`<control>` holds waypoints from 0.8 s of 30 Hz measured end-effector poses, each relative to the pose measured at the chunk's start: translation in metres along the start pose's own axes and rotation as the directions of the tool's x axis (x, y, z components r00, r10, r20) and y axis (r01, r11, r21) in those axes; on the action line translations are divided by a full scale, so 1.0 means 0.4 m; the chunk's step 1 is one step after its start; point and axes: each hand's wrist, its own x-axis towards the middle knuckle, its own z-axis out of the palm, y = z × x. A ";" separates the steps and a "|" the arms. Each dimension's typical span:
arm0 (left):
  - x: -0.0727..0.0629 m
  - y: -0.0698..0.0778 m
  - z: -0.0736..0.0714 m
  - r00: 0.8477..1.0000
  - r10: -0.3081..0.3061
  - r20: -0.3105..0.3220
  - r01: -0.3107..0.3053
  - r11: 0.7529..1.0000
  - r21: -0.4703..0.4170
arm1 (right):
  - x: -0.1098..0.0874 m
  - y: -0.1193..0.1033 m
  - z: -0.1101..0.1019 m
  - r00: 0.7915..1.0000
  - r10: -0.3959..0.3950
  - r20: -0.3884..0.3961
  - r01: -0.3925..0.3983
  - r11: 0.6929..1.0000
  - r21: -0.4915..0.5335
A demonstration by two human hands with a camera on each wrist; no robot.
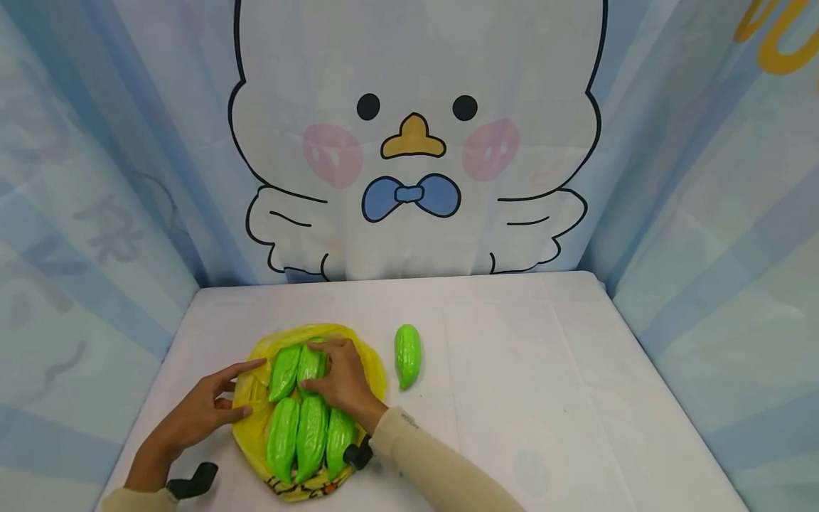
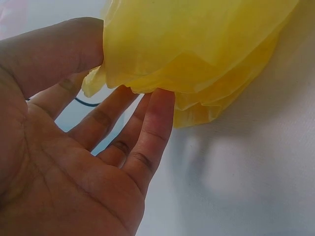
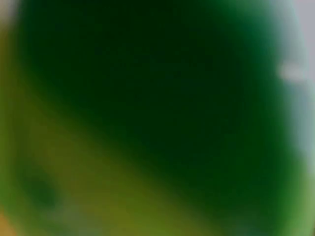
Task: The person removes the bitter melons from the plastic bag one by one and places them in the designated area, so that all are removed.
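A yellow plastic bag [image 1: 253,429] lies spread on the table with several glossy, ridged green bitter melons in two rows on it. In the upper row, my right hand [image 1: 348,378] pinches one green bitter melon [image 1: 310,370] between thumb and fingers. At the bag's left edge, my left hand [image 1: 201,409] has its index finger and thumb spread apart on the yellow plastic. The left wrist view shows the bag's folds [image 2: 206,49] over the thumb tip, with the other fingers [image 2: 152,120] reaching up to its lower edge. Dark green blur fills the right wrist view.
Another green bitter melon [image 1: 408,357] lies by itself to the right of the bag. A white cloth covers the table [image 1: 544,398]. Behind it hangs a curtain [image 1: 416,242] with a cartoon figure, and more curtain stands along both sides.
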 end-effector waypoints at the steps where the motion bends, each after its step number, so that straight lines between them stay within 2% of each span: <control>1: 0.000 -0.001 0.000 1.000 0.001 0.000 -0.001 1.000 -0.001 | 0.000 0.001 0.002 1.000 0.006 0.000 -0.006 1.000 -0.002; 15: 0.000 -0.001 0.001 1.000 0.008 -0.013 -0.007 1.000 0.002 | 0.012 -0.002 0.033 0.997 0.041 -0.060 -0.043 0.999 -0.021; 24: -0.005 -0.002 -0.001 0.999 0.026 -0.020 -0.026 1.000 -0.001 | 0.013 0.002 0.035 0.998 0.036 -0.049 -0.036 0.999 0.000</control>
